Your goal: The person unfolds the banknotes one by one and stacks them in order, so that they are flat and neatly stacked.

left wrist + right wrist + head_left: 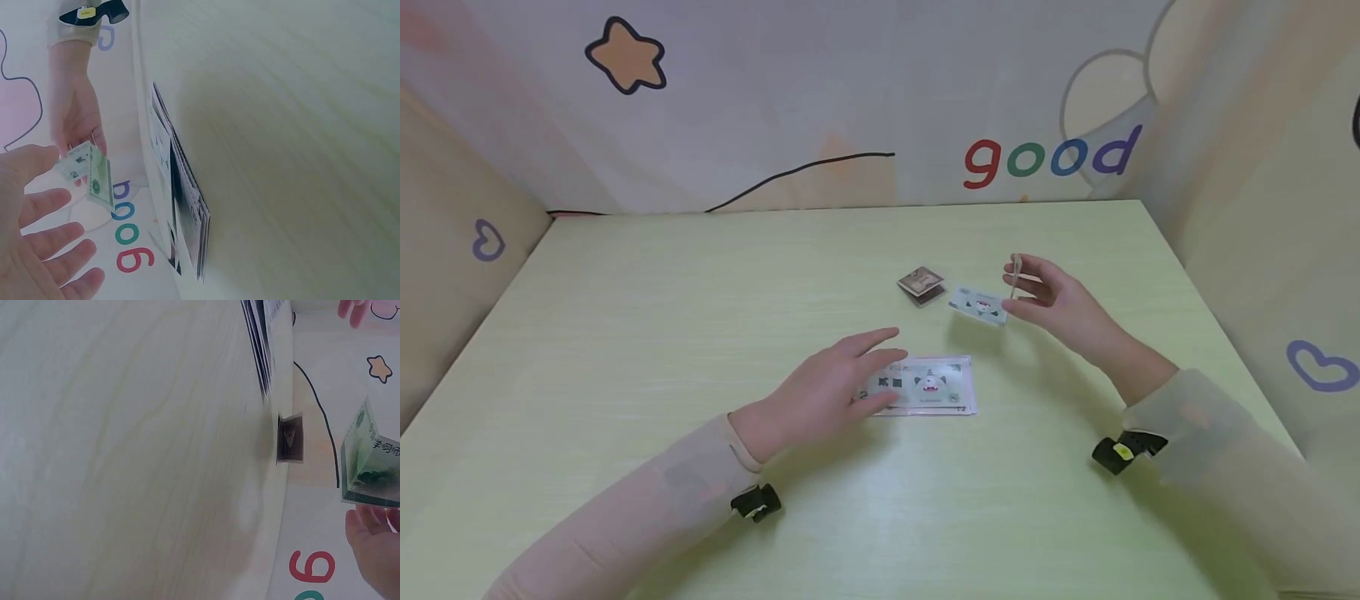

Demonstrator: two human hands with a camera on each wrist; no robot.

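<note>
My right hand (1071, 312) pinches a creased green play banknote (972, 303) above the table. One half of that note (100, 178) hangs at an angle to the other in the left wrist view. My left hand (816, 396), fingers spread, hovers over the left end of a stack of play banknotes (958, 395) and holds nothing. The stack's layered edges (201, 231) show in the left wrist view, with the top note bearing a cartoon face. Beyond the stack lies a small folded brown banknote (922, 280), its upper flap slightly raised.
The pale green wood-grain table (700, 283) meets a printed cloth backdrop (820, 100) at the back, with cloth on both sides too. A black camera (756, 502) is strapped at the left wrist and another camera (1123, 452) at the right.
</note>
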